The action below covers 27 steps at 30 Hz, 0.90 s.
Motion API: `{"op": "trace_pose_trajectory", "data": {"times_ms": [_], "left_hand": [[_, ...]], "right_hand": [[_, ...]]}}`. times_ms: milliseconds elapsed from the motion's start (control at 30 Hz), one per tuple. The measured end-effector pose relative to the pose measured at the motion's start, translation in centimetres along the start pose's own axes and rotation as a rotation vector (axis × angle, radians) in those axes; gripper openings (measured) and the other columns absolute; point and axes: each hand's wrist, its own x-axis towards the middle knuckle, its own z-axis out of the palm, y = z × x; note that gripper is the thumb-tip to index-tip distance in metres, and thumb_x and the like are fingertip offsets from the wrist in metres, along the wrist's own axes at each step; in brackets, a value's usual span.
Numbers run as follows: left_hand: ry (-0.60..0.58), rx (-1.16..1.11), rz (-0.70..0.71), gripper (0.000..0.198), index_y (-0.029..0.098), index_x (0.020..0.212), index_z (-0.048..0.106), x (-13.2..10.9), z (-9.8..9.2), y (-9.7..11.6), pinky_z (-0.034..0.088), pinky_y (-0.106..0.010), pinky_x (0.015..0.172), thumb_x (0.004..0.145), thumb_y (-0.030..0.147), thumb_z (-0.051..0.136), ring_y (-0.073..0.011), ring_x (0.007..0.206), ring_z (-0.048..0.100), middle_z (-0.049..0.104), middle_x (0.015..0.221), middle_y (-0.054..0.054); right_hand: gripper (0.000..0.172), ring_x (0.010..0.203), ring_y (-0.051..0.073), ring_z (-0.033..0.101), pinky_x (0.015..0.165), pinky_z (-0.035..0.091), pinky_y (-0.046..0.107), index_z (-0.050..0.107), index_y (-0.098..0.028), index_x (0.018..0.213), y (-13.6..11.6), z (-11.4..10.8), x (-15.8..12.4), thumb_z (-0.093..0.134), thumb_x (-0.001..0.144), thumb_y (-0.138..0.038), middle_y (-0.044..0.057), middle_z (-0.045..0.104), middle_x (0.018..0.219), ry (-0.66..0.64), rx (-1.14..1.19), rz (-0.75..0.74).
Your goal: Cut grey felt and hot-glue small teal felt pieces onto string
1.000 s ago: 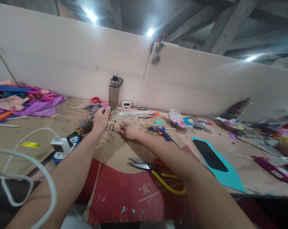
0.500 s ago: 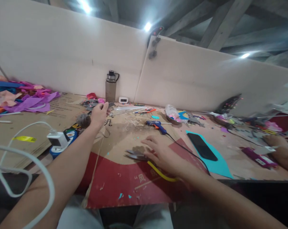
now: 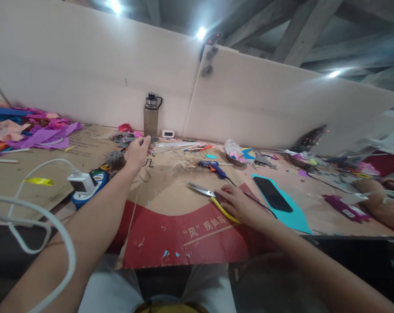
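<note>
Raised over the far part of the cardboard, my left hand (image 3: 139, 152) is closed in a pinch. A small dark grey piece (image 3: 154, 140) shows at its fingertips. My right hand (image 3: 238, 202) is on the handles of a pair of scissors (image 3: 202, 189), over the middle of the cardboard. One yellow handle curves out on the near side; the other is mostly hidden by my fingers. The blades point left and look nearly closed. Beyond the scissors lies a blue hot glue gun (image 3: 213, 167). Under both hands is the cardboard sheet (image 3: 164, 198), brown with a red near part.
A water bottle (image 3: 151, 115) and a small white display (image 3: 168, 133) stand by the partition. A black phone (image 3: 272, 193) rests on turquoise sheet. At left are a power strip with charger (image 3: 82, 183), a looping white cable and coloured scraps (image 3: 47, 137). A co-worker's hand (image 3: 368, 191) shows at right.
My right hand and the scissors have shifted right and slightly away from me, and the blades have come closer together. My left hand keeps its pinch with little movement. The view has tilted slightly.
</note>
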Motion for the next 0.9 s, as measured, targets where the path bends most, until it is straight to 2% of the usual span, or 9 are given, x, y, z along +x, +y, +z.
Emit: {"op": "trace_pose_trajectory", "data": {"times_ms": [100, 267, 400, 500, 600, 767, 833, 900], "left_hand": [[0.003, -0.006, -0.023, 0.037, 0.017, 0.068, 0.056, 0.1, 0.0, -0.1, 0.040, -0.023, 0.048, 0.083, 0.050, 0.046, -0.0117, 0.049, 0.053, 0.063, 0.064, -0.005], [-0.007, 0.005, -0.025, 0.038, 0.017, 0.068, 0.057, -0.1, 0.2, 0.0, 0.040, -0.023, 0.047, 0.083, 0.050, 0.046, -0.0119, 0.049, 0.053, 0.063, 0.064, -0.004], [-0.020, 0.003, -0.023, 0.038, 0.017, 0.069, 0.056, 0.1, 0.2, -0.2, 0.040, -0.023, 0.047, 0.084, 0.050, 0.046, -0.0119, 0.050, 0.053, 0.064, 0.067, -0.005], [-0.014, 0.032, -0.008, 0.040, 0.017, 0.068, 0.056, 0.4, 0.1, -0.5, 0.040, -0.023, 0.047, 0.085, 0.051, 0.045, -0.0120, 0.050, 0.053, 0.064, 0.067, -0.006], [-0.011, 0.047, -0.013, 0.039, 0.017, 0.067, 0.055, 0.4, 0.1, -0.6, 0.039, -0.023, 0.047, 0.086, 0.049, 0.044, -0.0122, 0.050, 0.054, 0.065, 0.068, -0.006], [-0.014, 0.053, -0.029, 0.038, 0.017, 0.068, 0.055, 0.1, 0.1, -0.5, 0.040, -0.025, 0.049, 0.086, 0.048, 0.043, -0.0130, 0.051, 0.054, 0.064, 0.068, -0.007], [-0.013, 0.045, -0.033, 0.037, 0.017, 0.069, 0.056, 0.0, 0.2, -0.5, 0.040, -0.025, 0.050, 0.085, 0.048, 0.045, -0.0133, 0.051, 0.054, 0.063, 0.067, -0.006], [-0.013, 0.043, -0.036, 0.038, 0.017, 0.069, 0.057, 0.0, 0.3, -0.5, 0.040, -0.026, 0.051, 0.084, 0.049, 0.045, -0.0132, 0.051, 0.053, 0.063, 0.066, -0.006]], "right_hand": [[0.043, 0.114, 0.022, 0.052, 0.101, 0.043, 0.041, 0.047, -0.026, 0.134, 0.5, -0.8, -0.9, 0.042, 0.092, -0.033, 0.012, 0.049, 0.125, -0.056, 0.029, -0.026], [0.046, 0.100, 0.023, 0.058, 0.093, 0.046, 0.036, 0.051, -0.022, 0.132, 1.1, -0.8, -1.7, 0.050, 0.086, -0.030, 0.013, 0.059, 0.110, -0.109, -0.013, 0.050], [0.056, 0.097, 0.023, 0.060, 0.088, 0.047, 0.034, 0.047, -0.023, 0.137, 1.8, -0.4, -0.8, 0.054, 0.081, -0.027, 0.012, 0.061, 0.108, -0.081, -0.053, 0.173], [0.052, 0.088, 0.022, 0.061, 0.082, 0.047, 0.033, 0.050, -0.023, 0.135, 1.6, -0.4, 0.4, 0.051, 0.083, -0.027, 0.012, 0.062, 0.100, -0.075, -0.081, 0.257], [0.047, 0.085, 0.019, 0.061, 0.081, 0.047, 0.029, 0.054, -0.024, 0.132, -0.1, -1.1, 0.7, 0.051, 0.085, -0.027, 0.011, 0.060, 0.100, -0.169, 0.019, 0.135], [0.049, 0.086, 0.016, 0.060, 0.079, 0.047, 0.025, 0.054, -0.031, 0.131, -4.7, -2.8, -1.2, 0.057, 0.082, -0.026, 0.007, 0.059, 0.103, -0.302, 0.222, -0.092], [0.048, 0.087, 0.016, 0.060, 0.079, 0.047, 0.026, 0.055, -0.032, 0.130, -5.3, -3.0, -1.3, 0.057, 0.082, -0.027, 0.006, 0.060, 0.103, -0.294, 0.252, -0.125], [0.046, 0.087, 0.016, 0.059, 0.080, 0.046, 0.027, 0.055, -0.030, 0.131, -4.7, -2.8, -0.2, 0.053, 0.085, -0.027, 0.007, 0.062, 0.101, -0.212, 0.244, -0.095]]}}
